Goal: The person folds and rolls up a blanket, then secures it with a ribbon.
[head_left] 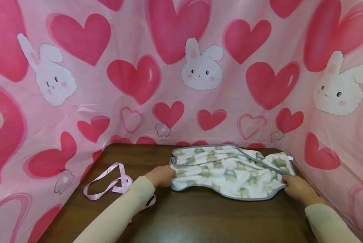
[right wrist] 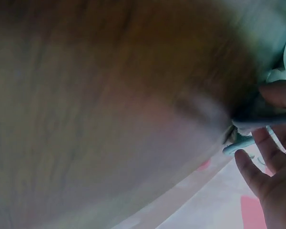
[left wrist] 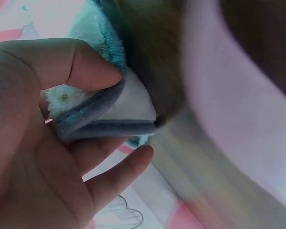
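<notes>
A white fleecy cloth [head_left: 217, 172] with a bear print and grey piped edge lies spread and wrinkled across the far right of the table. At its left end my left hand [head_left: 162, 176] grips the edge; in the left wrist view the thumb [left wrist: 93, 71] pinches the grey piping [left wrist: 93, 107] against the fingers. My right hand [head_left: 300, 189] holds the opposite end near the lower right corner. In the right wrist view, thumb and fingers [right wrist: 271, 155] close on the dark piped edge [right wrist: 262, 119]. A flap of the cloth is folded over at the upper right, with a small white tag showing.
A loose pink ribbon [head_left: 99, 194] lies looped on the left of the brown wooden table [head_left: 181, 219], its tail passing behind my left forearm. A pink curtain [head_left: 199, 101] printed with hearts and rabbits surrounds the table at the back and sides.
</notes>
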{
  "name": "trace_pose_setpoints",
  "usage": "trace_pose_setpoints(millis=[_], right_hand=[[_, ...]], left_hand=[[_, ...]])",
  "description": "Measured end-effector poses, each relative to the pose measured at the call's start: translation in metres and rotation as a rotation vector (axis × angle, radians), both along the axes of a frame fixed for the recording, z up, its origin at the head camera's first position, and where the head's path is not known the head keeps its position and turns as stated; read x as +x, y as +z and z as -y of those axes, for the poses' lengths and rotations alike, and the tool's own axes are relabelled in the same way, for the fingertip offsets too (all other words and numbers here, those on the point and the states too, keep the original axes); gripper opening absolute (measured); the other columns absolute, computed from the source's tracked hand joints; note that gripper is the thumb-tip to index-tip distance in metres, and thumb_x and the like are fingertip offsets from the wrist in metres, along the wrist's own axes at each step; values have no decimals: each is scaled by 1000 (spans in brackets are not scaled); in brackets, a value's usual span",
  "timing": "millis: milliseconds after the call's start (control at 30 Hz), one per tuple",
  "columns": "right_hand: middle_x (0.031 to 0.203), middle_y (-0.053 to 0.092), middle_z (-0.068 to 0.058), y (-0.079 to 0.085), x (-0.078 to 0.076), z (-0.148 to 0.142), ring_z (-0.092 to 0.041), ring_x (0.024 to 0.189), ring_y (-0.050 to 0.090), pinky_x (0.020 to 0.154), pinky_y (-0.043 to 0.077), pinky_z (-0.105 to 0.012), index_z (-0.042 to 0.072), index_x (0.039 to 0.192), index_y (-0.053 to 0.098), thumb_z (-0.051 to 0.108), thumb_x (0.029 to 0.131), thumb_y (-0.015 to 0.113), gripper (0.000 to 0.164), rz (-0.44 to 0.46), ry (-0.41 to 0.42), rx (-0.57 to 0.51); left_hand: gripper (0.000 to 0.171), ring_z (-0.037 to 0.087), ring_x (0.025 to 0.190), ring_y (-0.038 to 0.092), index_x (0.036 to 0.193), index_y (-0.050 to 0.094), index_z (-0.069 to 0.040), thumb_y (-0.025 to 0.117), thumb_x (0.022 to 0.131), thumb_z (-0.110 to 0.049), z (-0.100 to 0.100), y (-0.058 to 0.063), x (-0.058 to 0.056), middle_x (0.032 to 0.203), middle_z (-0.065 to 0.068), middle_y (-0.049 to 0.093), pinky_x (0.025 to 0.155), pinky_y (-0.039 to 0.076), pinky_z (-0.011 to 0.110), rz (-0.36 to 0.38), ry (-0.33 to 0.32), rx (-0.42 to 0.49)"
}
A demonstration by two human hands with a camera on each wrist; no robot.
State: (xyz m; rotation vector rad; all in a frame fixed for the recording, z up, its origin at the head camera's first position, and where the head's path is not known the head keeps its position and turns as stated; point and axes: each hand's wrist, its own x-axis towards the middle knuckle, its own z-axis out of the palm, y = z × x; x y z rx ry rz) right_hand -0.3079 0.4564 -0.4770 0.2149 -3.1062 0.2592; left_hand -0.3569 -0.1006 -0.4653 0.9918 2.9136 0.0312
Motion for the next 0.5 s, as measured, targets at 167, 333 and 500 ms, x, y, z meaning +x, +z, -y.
trace_pose_setpoints(millis=[167, 333, 500], right_hand=[[77, 60, -7, 7, 1, 3, -26, 67, 52, 63, 45, -48, 6, 88, 61, -1, 73, 61, 17, -32, -6, 0], [83, 64, -19, 12, 2, -5, -38, 77, 59, 74, 47, -58, -2, 92, 63, -5, 70, 65, 22, -214, -26, 36], [84, 61, -24, 20, 10, -15, -42, 78, 56, 73, 46, -59, -8, 94, 62, 1, 71, 69, 26, -240, -98, 36]], left_hand=[[25, 13, 58, 36, 67, 49, -19, 64, 79, -4, 18, 1, 6, 64, -5, 42, 53, 35, 31, -8, -16, 39], [25, 13, 59, 36, 66, 49, -20, 63, 76, -1, 40, 6, 14, 63, -6, 40, 54, 35, 31, -1, -10, 75], [25, 13, 60, 38, 65, 50, -20, 64, 73, -1, 57, 11, 18, 62, -7, 39, 55, 35, 31, 24, 10, 100]])
